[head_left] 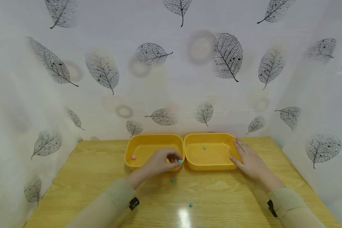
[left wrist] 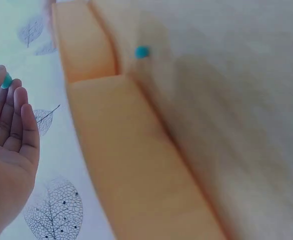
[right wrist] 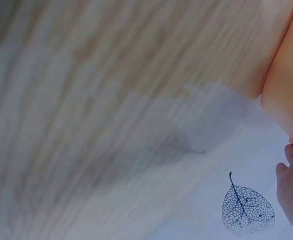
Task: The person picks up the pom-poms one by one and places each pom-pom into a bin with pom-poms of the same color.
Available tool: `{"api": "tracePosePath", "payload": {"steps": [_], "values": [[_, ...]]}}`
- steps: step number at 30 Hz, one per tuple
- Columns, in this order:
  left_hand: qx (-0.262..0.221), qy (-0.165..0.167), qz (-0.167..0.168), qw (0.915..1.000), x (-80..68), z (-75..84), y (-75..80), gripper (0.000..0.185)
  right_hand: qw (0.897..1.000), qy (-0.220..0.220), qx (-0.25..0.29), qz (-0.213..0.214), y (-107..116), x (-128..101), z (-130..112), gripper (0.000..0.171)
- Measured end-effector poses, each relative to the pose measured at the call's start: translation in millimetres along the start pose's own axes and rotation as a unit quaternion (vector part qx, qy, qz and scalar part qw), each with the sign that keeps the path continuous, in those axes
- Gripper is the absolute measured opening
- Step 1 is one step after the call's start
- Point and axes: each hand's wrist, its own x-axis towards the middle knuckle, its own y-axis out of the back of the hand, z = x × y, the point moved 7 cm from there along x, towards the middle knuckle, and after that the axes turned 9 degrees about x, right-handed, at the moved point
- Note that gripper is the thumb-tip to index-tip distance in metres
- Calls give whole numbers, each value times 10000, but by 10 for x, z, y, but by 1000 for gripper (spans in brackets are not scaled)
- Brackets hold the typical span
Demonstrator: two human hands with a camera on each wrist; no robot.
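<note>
Left hand (head_left: pixel 159 163) pinching teal bead (head_left: pixel 180 161)

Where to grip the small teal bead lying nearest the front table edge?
Pinch the small teal bead across its middle with thumb and forefinger tips, coming straight down from above. It is tiny and round, so probably rolls if pushed sideways, and lies alone on the wooden table with open space all round.
</note>
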Motion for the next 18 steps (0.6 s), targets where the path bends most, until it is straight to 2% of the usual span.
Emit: {"api": "tracePosePath", "payload": {"steps": [4,10,18], "values": [[130,-2,98,9999,220,25,17,11,10000,-35,17,-13,4,-4,6,82],[447,208,74,9988,472,-2,-60,16,9999,-66,72,-68,-2,-5,2,83],[620,32,-50,9981,709,42,-235,18,9999,-57,68,-66,-2,-6,-6,83]]}}
